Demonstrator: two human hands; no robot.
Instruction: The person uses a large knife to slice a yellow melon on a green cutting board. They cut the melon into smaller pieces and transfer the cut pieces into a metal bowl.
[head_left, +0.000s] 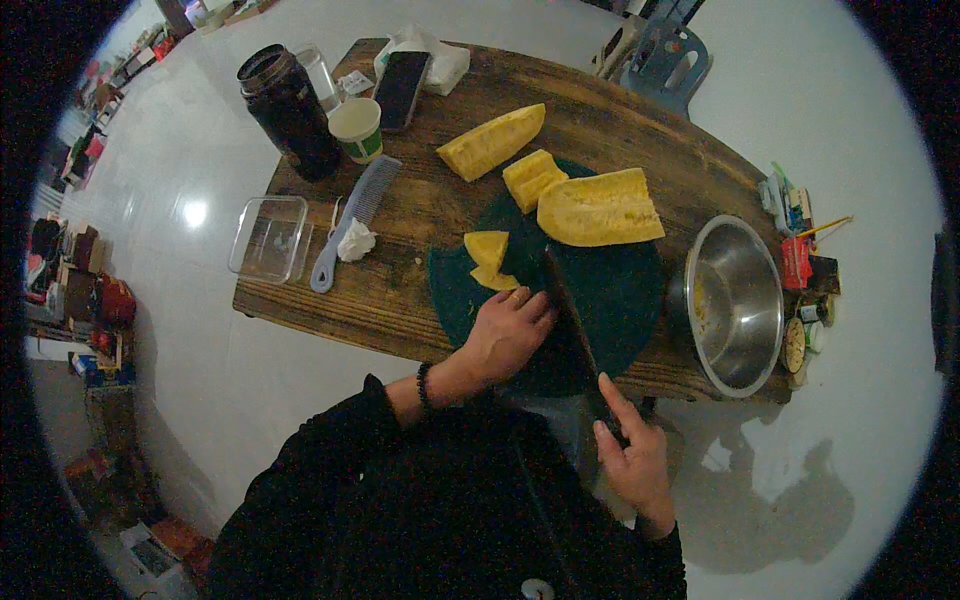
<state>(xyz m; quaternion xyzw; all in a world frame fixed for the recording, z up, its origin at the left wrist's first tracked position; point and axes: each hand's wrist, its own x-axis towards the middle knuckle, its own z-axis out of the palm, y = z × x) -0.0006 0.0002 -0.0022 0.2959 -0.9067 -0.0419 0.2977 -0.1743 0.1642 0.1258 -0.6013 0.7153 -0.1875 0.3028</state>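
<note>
My right hand (636, 465) grips the dark handle of a kitchen knife (574, 311), whose blade slants up and left across a round dark-green cutting board (619, 300). Close to the left side of the blade, my left hand (510, 334) rests with bent fingers. Its fingertips are beside a small yellow squash wedge (493, 280), and whether anything lies beneath them is hidden. Another cut wedge (487, 247) touches that one. A large peeled squash piece (600, 208) lies at the board's far edge, next to a shorter chunk (534, 180). A long squash piece (495, 142) sits beyond on the wood.
A steel bowl (735, 307) stands right of the board on the wooden table (375, 319). To the left are a clear plastic container (270, 240), a comb (352, 225), crumpled tissue (356, 240), a paper cup (356, 131), a black bottle (291, 112) and a phone (402, 90).
</note>
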